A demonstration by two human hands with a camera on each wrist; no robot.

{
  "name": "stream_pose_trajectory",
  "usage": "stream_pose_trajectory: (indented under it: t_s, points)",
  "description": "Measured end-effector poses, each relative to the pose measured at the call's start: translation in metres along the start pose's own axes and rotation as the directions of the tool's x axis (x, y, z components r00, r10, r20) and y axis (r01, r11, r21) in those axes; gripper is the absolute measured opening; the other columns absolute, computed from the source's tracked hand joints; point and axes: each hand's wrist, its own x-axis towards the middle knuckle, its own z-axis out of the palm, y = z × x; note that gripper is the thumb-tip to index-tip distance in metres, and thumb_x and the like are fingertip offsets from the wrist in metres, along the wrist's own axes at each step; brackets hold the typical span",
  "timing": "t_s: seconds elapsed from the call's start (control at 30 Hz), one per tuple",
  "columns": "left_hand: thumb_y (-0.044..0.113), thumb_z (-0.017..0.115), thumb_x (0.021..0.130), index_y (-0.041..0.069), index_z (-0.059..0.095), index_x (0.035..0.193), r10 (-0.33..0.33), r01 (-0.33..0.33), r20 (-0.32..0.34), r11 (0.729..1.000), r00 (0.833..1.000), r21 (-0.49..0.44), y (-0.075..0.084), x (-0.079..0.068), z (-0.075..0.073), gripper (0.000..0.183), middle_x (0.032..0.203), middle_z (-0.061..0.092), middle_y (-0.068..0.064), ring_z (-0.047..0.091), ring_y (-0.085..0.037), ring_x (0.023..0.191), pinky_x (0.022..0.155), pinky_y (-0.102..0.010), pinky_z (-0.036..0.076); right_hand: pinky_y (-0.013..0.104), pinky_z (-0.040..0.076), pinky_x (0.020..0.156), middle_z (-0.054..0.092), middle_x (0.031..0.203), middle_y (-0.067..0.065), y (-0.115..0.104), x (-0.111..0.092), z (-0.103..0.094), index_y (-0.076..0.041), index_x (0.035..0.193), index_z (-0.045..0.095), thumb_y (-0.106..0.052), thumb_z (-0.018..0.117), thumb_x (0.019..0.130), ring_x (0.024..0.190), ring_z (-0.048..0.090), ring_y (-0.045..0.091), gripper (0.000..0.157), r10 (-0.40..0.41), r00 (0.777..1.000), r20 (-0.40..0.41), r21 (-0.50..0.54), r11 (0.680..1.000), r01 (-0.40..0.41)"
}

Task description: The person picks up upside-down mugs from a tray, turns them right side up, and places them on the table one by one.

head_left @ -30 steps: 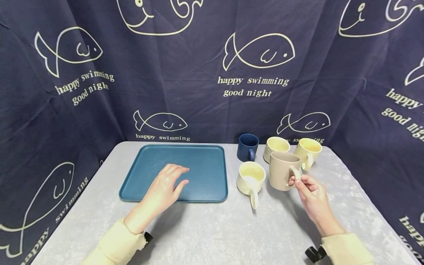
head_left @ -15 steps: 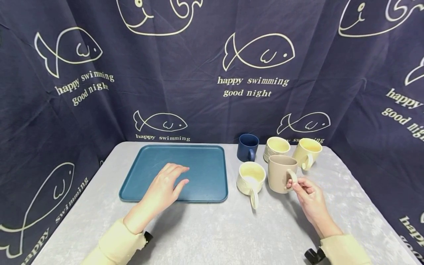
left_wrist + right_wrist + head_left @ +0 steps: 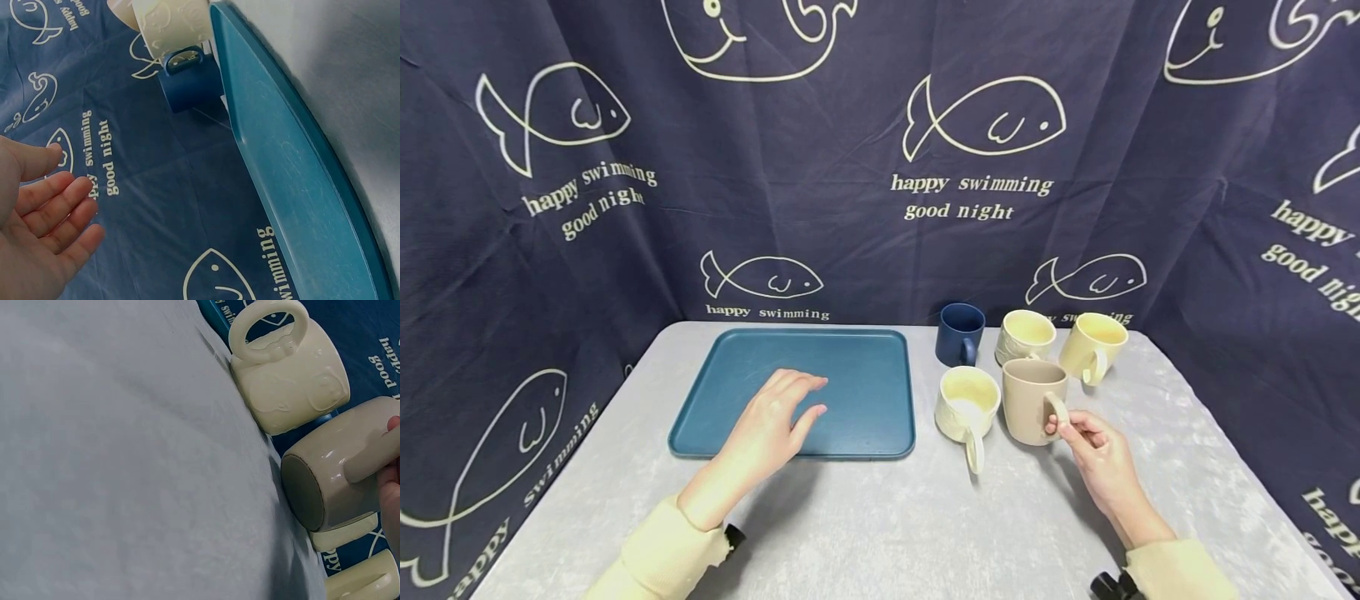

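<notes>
My right hand (image 3: pixel 1097 454) pinches the handle of a beige mug (image 3: pixel 1028 404), which is upright, close over the table at the right. In the right wrist view the underside of the beige mug (image 3: pixel 337 469) shows, with a shadow on the table beside it. Just left of it stands a cream mug (image 3: pixel 958 408) with a raised pattern, its handle toward me. My left hand (image 3: pixel 767 425) hovers over the near part of a blue tray (image 3: pixel 850 392), holding nothing, its fingers relaxed. The left wrist view shows the palm and loosely bent fingers.
Behind the beige mug stand a dark blue mug (image 3: pixel 958 337), a second cream mug (image 3: pixel 1018 337) and a yellow mug (image 3: pixel 1086 346). The grey table (image 3: pixel 925 533) ends at a navy curtain (image 3: pixel 850 192) printed with fish.
The beige mug in my right hand has come down and slightly left, toward me and nearer the table. My left hand has stayed where it was.
</notes>
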Motion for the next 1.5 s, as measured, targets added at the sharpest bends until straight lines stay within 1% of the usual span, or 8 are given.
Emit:
stream_pose_trajectory:
  t_s: [0.2, 0.47, 0.57, 0.73, 0.87, 1.03, 1.17, 1.5]
  points:
    - [0.013, 0.071, 0.082, 0.006, 0.065, 0.11, 0.007, -0.007, -0.009, 1.0, 1.0, -0.002, 0.001, 0.0, 0.0, 0.029, 0.104, 0.065, -0.003, 0.057, -0.019, 0.103, 0.09, -0.034, 0.046, 0.018, 0.049, 0.081, 0.069, 0.089, 0.003, -0.002, -0.001, -0.003, 0.005, 0.099, 0.064, 0.012, 0.044, 0.093, 0.088, 0.064, 0.01, 0.021, 0.024, 1.0, 0.019, -0.016, 1.0, -0.024]
    - [0.013, 0.072, 0.082, 0.006, 0.065, 0.109, 0.008, -0.008, -0.018, 1.0, 1.0, -0.009, 0.002, 0.0, 0.0, 0.029, 0.104, 0.066, -0.003, 0.057, -0.019, 0.103, 0.09, -0.034, 0.046, 0.018, 0.048, 0.08, 0.07, 0.09, 0.0, -0.01, -0.006, -0.007, 0.015, 0.102, 0.06, 0.008, 0.051, 0.092, 0.087, 0.063, 0.009, 0.015, 0.076, 0.996, 0.039, -0.194, 0.979, -0.067]
    - [0.013, 0.072, 0.082, 0.006, 0.065, 0.11, 0.007, -0.007, -0.017, 1.0, 1.0, -0.009, 0.001, 0.001, 0.0, 0.029, 0.105, 0.066, -0.003, 0.057, -0.018, 0.103, 0.09, -0.034, 0.046, 0.017, 0.047, 0.078, 0.07, 0.09, -0.004, -0.015, -0.007, -0.01, 0.014, 0.102, 0.061, 0.005, 0.054, 0.091, 0.087, 0.062, 0.006, 0.016, 0.106, 0.994, 0.026, -0.317, 0.944, -0.093]
    - [0.013, 0.071, 0.082, 0.006, 0.065, 0.11, 0.005, -0.005, -0.012, 1.0, 1.0, -0.009, 0.002, 0.001, -0.001, 0.029, 0.105, 0.066, -0.003, 0.056, -0.018, 0.103, 0.09, -0.034, 0.046, 0.013, 0.047, 0.077, 0.069, 0.092, -0.011, -0.024, -0.009, -0.016, 0.009, 0.101, 0.064, 0.0, 0.06, 0.089, 0.09, 0.061, -0.003, 0.015, 0.14, 0.989, 0.048, -0.525, 0.846, -0.094]
    - [0.013, 0.071, 0.083, 0.006, 0.065, 0.11, 0.003, -0.003, -0.007, 1.0, 1.0, -0.009, 0.001, 0.001, -0.002, 0.029, 0.105, 0.066, -0.003, 0.056, -0.018, 0.103, 0.09, -0.034, 0.046, 0.012, 0.047, 0.077, 0.07, 0.095, -0.008, -0.029, -0.011, -0.022, 0.003, 0.1, 0.068, -0.004, 0.062, 0.089, 0.091, 0.062, -0.003, 0.014, 0.167, 0.981, 0.095, -0.608, 0.79, -0.075]
    - [0.013, 0.071, 0.083, 0.006, 0.065, 0.11, 0.007, -0.007, -0.006, 1.0, 1.0, -0.008, 0.001, 0.001, -0.002, 0.029, 0.105, 0.066, -0.003, 0.056, -0.019, 0.103, 0.09, -0.034, 0.046, 0.013, 0.048, 0.078, 0.07, 0.097, 0.003, -0.031, -0.012, -0.028, 0.004, 0.097, 0.068, 0.002, 0.061, 0.087, 0.093, 0.062, -0.001, 0.012, 0.147, 0.966, 0.212, -0.585, 0.811, 0.005]
    - [0.013, 0.071, 0.083, 0.005, 0.065, 0.11, 0.014, -0.014, -0.007, 1.0, 1.0, -0.008, 0.0, 0.001, -0.002, 0.028, 0.105, 0.066, -0.003, 0.057, -0.019, 0.103, 0.091, -0.034, 0.046, 0.013, 0.048, 0.078, 0.07, 0.096, 0.003, -0.031, -0.012, -0.032, 0.004, 0.097, 0.068, 0.006, 0.061, 0.086, 0.093, 0.063, 0.0, 0.013, 0.123, 0.948, 0.295, -0.561, 0.825, 0.067]
    - [0.013, 0.07, 0.083, 0.006, 0.065, 0.111, 0.001, -0.001, 0.009, 1.0, 1.0, 0.003, -0.001, 0.0, -0.005, 0.029, 0.106, 0.066, -0.003, 0.057, -0.019, 0.104, 0.09, -0.034, 0.047, 0.014, 0.048, 0.081, 0.069, 0.099, 0.009, -0.03, -0.011, -0.039, 0.002, 0.098, 0.068, 0.008, 0.063, 0.083, 0.095, 0.063, 0.003, 0.017, 0.171, 0.899, 0.403, -0.519, 0.852, 0.071]
